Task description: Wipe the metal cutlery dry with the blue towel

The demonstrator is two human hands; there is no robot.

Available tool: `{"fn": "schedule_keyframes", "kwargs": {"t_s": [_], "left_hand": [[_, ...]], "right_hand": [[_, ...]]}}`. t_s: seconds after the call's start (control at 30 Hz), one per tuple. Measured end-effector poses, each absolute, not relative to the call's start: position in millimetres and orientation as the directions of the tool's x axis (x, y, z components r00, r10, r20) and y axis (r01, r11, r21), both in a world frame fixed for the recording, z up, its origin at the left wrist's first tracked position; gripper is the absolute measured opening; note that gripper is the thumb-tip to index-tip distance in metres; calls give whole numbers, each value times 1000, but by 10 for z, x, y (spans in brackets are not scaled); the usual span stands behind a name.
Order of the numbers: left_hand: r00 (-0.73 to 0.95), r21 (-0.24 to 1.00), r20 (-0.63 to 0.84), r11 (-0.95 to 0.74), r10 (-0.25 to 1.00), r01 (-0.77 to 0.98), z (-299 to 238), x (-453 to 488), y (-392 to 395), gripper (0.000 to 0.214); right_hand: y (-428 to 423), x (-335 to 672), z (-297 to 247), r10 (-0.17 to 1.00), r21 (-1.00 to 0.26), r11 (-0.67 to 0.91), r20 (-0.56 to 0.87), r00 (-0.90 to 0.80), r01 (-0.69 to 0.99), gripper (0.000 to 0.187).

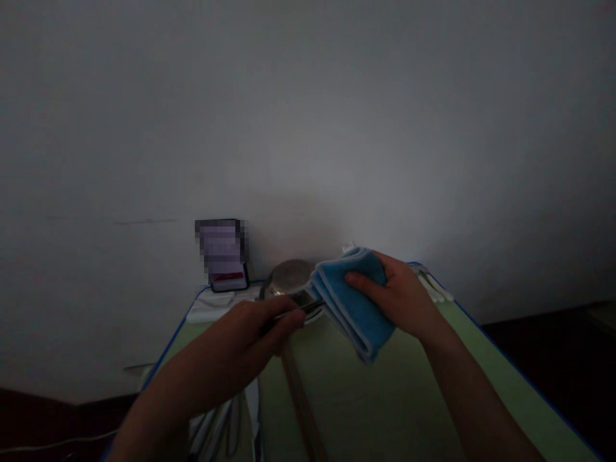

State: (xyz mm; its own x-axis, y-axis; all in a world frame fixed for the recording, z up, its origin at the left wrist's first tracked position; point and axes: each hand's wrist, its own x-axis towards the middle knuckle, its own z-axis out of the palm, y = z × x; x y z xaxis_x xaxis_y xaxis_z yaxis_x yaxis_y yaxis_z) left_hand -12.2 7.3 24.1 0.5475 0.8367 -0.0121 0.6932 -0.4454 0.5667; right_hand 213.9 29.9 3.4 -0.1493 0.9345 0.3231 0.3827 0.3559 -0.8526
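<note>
My left hand point(255, 333) is closed round the dark handle of a metal ladle or small pan point(289, 282), whose shiny round bowl is lifted above the table's far end. My right hand point(394, 295) grips a folded blue cloth point(353, 301), thumb on top, and the cloth's edge touches the bowl's right side. Both hands are held above a green table point(409, 385) with a blue rim.
A phone point(224, 256) stands propped against the grey wall at the table's far left, on white flat items point(216, 308). White objects point(433, 285) lie at the far right corner. A wooden stick point(298, 398) and several pale utensils point(216, 423) lie near the front left.
</note>
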Motion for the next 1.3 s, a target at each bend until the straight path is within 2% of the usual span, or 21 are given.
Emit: {"fn": "schedule_keyframes", "kwargs": {"t_s": [0.13,0.27,0.4,0.6,0.73,0.93,1.3], "left_hand": [[515,666,-59,-351,855,658,241,-75,82,27],[486,720,-65,-296,872,627,220,-33,94,30],[475,679,5,-351,880,644,185,-8,129,31],[449,597,81,-404,890,693,189,-8,146,30],[445,581,104,-417,890,699,178,-15,143,31],[439,575,82,-402,895,713,157,-12,149,33],[451,587,80,-408,889,699,172,-18,154,32]], "right_hand": [[270,2087,78,922,-773,387,327,-207,502,22],[224,2060,93,896,-765,426,286,-339,483,18],[177,2056,94,874,-792,430,243,-421,434,14],[189,2066,50,922,-856,318,179,-344,408,32],[215,2089,24,905,-867,287,107,-411,408,31],[218,2084,26,861,-849,385,187,-474,363,21],[227,2064,21,858,-852,382,184,-480,358,22]]}}
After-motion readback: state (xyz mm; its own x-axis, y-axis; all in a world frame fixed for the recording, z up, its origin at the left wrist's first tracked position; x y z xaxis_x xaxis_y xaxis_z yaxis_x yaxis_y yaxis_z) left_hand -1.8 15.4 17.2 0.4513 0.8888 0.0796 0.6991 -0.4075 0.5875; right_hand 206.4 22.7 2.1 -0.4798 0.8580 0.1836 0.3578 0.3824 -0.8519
